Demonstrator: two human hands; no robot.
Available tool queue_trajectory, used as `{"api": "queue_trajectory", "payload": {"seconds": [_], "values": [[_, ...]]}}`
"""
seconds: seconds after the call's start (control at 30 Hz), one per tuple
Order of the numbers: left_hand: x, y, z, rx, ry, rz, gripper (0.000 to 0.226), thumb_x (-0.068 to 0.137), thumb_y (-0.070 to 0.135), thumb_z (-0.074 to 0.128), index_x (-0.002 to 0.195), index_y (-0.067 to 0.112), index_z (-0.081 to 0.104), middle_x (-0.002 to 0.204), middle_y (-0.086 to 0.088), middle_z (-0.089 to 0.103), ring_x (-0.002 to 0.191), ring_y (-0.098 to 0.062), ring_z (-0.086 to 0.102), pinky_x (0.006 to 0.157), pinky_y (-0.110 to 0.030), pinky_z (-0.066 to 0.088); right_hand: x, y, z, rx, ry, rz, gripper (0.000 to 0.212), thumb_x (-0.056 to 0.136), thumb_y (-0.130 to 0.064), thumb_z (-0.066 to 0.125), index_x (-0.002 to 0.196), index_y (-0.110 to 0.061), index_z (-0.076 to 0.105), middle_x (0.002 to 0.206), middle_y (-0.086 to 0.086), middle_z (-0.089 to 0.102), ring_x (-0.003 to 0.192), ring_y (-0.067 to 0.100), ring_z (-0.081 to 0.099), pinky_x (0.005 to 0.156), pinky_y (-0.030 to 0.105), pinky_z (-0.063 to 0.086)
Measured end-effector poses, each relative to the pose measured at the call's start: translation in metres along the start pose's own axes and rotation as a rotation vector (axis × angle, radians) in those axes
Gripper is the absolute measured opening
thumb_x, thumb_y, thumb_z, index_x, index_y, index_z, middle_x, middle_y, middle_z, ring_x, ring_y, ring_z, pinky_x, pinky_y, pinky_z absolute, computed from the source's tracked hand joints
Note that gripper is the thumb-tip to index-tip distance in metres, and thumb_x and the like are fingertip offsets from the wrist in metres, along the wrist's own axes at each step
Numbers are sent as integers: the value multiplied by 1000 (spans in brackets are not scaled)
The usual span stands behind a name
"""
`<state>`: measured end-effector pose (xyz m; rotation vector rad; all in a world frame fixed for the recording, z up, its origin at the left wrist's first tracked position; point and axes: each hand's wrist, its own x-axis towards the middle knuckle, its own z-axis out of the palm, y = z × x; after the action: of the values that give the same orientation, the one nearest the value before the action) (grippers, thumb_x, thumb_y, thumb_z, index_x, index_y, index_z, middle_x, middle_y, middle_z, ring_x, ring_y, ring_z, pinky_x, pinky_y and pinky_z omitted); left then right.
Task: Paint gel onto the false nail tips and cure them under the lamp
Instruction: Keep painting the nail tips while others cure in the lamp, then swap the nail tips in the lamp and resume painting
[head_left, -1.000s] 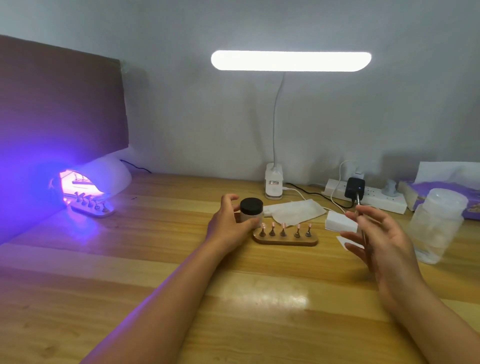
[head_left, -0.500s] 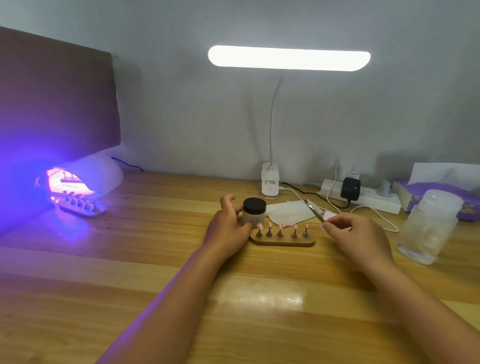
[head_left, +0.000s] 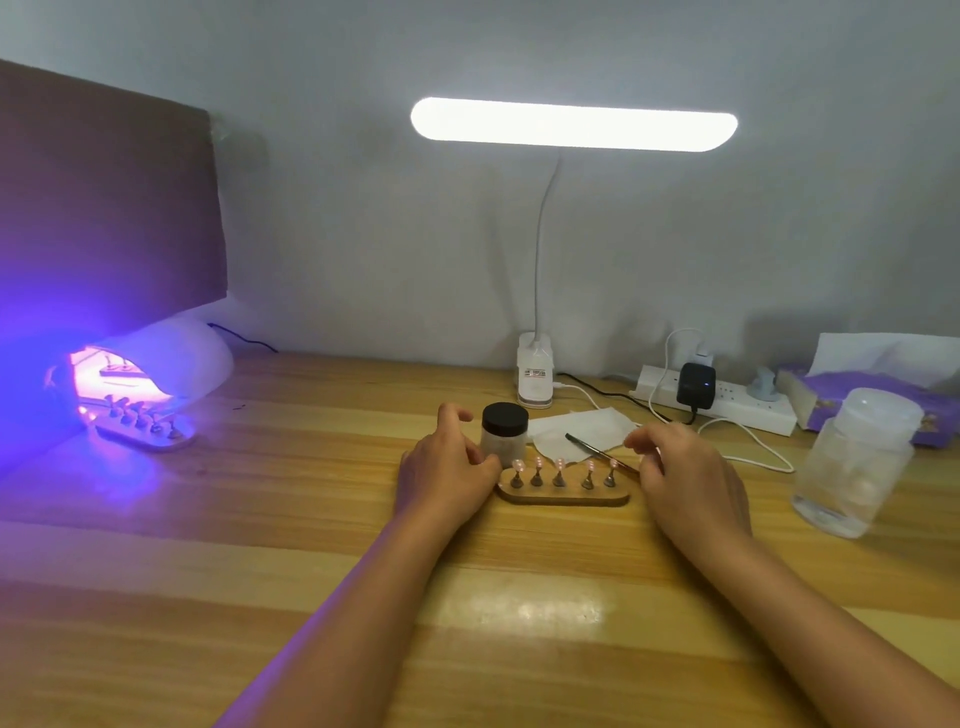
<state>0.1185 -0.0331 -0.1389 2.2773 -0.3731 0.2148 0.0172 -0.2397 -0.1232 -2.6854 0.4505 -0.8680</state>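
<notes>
Left hand (head_left: 447, 470) is being curled beside the gel jar (head_left: 505, 434), right hand (head_left: 691, 480) over a thin tool (head_left: 589, 448), grips unclear; light nail-tip stand (head_left: 563, 499) is probably best taken by its ends.

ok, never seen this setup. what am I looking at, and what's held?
No machine: a person's bare hands, filmed from one head-worn camera looking down at a wooden table. The left hand rests beside a black-lidded jar, fingers loosely curled, holding nothing. Beside it stands a wooden holder with five nail tips. A metal tool lies over a tissue, its end at the right hand; blur hides whether it is gripped. Far left a curing lamp glows purple, a second holder at its opening. Also: desk lamp, clear bottle.
</notes>
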Motion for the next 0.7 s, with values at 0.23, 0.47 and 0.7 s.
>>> {"api": "queue_trajectory", "payload": {"seconds": [0.23, 0.47, 0.7], "values": [[-7, -1, -5, -32, 26, -17, 26, 91, 38, 64, 114, 32, 53, 83, 17, 66, 79, 0, 58, 60, -21, 44, -23, -11, -1, -34, -207, 51, 41, 94, -14, 49, 132, -26, 40, 119, -4, 62, 105, 15, 57, 79, 31, 52], [-8, -9, -4, -137, -11, -26, 9, 94, 36, 59, 103, 35, 57, 76, 20, 73, 86, -2, 65, 79, -34, 56, -19, -16, -13, 88, -498, 120, 56, 86, -32, 65, 137, -27, 43, 125, -6, 49, 109, 11, 51, 90, 29, 50], [-5, -15, -6, -366, -95, -11, 4, 97, 26, 59, 101, 28, 58, 73, 11, 74, 73, -8, 72, 79, -45, 59, -51, -9, -42, 85, -385, 15, 39, 78, -57, 68, 111, -37, 61, 106, -20, 52, 94, 3, 53, 76, 19, 50]]}}
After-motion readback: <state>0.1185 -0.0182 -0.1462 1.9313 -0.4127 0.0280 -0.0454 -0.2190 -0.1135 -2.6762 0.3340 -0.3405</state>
